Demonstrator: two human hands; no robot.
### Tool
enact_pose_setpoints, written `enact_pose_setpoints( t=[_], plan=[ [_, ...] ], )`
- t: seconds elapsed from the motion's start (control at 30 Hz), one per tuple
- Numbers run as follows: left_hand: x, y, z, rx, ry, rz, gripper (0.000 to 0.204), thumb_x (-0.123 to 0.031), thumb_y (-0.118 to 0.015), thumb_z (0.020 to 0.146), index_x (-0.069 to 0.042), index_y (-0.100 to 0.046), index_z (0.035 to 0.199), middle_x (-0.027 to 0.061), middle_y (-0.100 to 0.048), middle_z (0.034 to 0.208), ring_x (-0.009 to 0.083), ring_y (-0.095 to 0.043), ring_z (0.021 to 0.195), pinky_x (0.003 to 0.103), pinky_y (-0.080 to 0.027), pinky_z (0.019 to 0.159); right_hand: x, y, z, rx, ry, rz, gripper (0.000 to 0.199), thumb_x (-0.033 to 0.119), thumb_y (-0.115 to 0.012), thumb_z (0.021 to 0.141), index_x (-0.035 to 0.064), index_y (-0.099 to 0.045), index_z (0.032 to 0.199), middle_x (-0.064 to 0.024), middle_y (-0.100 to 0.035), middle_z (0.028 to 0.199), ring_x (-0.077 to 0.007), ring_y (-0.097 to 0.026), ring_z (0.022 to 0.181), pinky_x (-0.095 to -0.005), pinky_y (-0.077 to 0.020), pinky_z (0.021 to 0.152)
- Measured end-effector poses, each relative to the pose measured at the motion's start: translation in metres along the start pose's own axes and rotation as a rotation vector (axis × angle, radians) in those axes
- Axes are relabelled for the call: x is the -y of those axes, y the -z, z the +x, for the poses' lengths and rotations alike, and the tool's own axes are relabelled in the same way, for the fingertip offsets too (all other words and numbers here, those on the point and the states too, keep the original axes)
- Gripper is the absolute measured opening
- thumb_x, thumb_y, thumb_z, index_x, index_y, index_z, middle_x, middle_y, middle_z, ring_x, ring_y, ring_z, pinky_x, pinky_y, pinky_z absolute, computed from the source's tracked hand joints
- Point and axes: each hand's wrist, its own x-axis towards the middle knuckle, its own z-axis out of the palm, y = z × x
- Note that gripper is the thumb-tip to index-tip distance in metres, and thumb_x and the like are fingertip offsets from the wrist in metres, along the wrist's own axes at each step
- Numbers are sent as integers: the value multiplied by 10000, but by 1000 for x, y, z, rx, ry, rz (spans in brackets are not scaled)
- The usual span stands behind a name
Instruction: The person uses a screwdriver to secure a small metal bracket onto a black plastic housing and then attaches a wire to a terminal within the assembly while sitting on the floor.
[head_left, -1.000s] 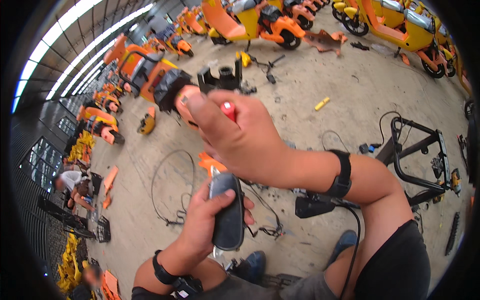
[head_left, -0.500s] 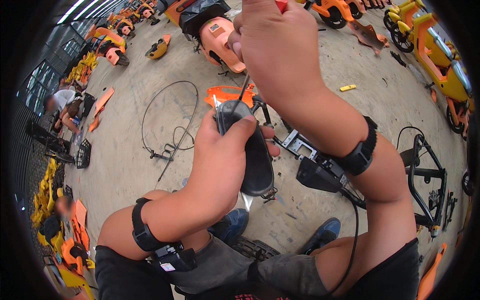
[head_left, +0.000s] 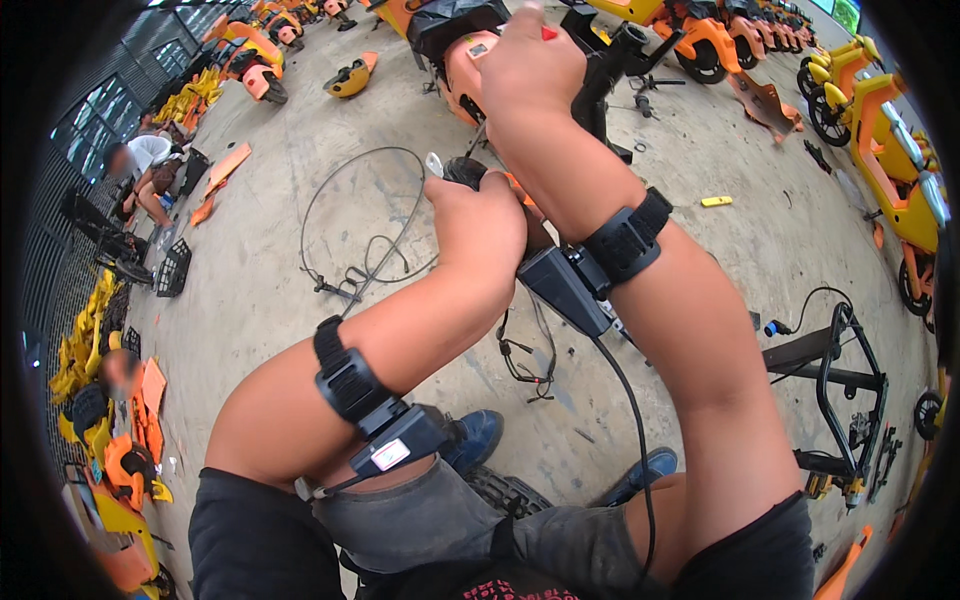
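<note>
My left hand (head_left: pixel 475 225) is closed around a black, rounded oval part (head_left: pixel 463 172), out in front of me. Most of that part is now hidden behind the fingers, and a whitish tab (head_left: pixel 433 165) sticks out beside it. Above it, my right hand (head_left: pixel 530 75) is a fist around a screwdriver; a bit of its red handle (head_left: pixel 548 33) peeks out at the top. The thin metal shaft (head_left: pixel 477 137) slants down to the black part; whether the tip touches it I cannot tell.
A looped black cable (head_left: pixel 362 225) lies on the concrete floor to the left. At right stands a black tubular frame (head_left: pixel 835 385), with a yellow piece (head_left: pixel 716 201) farther off. Orange and yellow scooters (head_left: pixel 880 140) line the edges. A person (head_left: pixel 145 170) sits at the far left.
Both hands have moved forward, away from me, with the black part and the screwdriver. The black part has tipped, so less of its broad face shows. The view has shifted a little.
</note>
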Motion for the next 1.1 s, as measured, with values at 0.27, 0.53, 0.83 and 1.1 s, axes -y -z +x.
enact_pose_setpoints(
  t=[0.27, 0.53, 0.83, 1.1],
  plan=[
    [-10, 9, 8, 184, 111, -90, 394, -123, -510, 954, 30, -292, 1244, 202, -552, 1089, 258, -640, 922, 405, -552, 756, -33, 1, 24, 51, -72, 308, 448, 413, -513, 1005, -17, -608, 922, -114, -631, 723, -226, -618, 669, -356, -484, 643],
    [-42, 38, -43, 347, 152, -150, 267, -135, -510, 983, -14, -410, 1200, 147, -625, 1061, 241, -675, 899, 387, -567, 752, 20, 130, 29, 426, -204, 69, 480, 518, -473, 1022, 147, -423, 723, 44, -331, 590, -78, -322, 469, -253, -227, 422],
    [-41, 39, -49, 600, 172, -139, 350, -149, -568, 968, 5, -386, 1224, 142, -625, 1046, 202, -673, 898, 327, -575, 711, -166, 261, -61, 1492, -643, -1044, 423, 412, -478, 960, 36, -669, 999, -118, -690, 862, -253, -663, 712, -404, -533, 672],
    [-39, 29, -61, 702, 210, -51, 339, -119, -579, 953, 34, -397, 1195, 125, -616, 998, 167, -652, 875, 312, -544, 702, -374, 453, -148, 1502, 97, -1109, 302, 285, -620, 854, 15, -726, 939, -216, -709, 972, -380, -674, 928, -457, -535, 836]
  ],
)
